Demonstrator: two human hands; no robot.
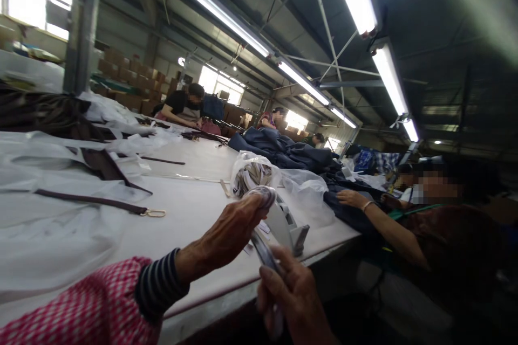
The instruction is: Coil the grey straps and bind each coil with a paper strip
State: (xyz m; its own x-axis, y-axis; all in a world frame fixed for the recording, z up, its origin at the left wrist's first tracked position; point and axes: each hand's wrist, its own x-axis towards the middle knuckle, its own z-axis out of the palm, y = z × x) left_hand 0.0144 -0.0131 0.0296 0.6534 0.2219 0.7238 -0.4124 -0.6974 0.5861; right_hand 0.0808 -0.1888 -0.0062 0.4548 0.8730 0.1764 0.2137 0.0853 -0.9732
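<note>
both hands (226,234) (293,294) on a clear plastic strip (265,250) (blurred) above the white table (182,210)

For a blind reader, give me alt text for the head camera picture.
Two hands, left hand and right hand, hold a shiny clear strip over the edge of a long white table. Brown straps, plastic bags and dark cloth lie beyond, with other people working alongside.

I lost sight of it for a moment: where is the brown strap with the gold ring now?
In the head view the brown strap lies flat on the white table, left of centre, its gold ring pointing toward the left hand.
</note>
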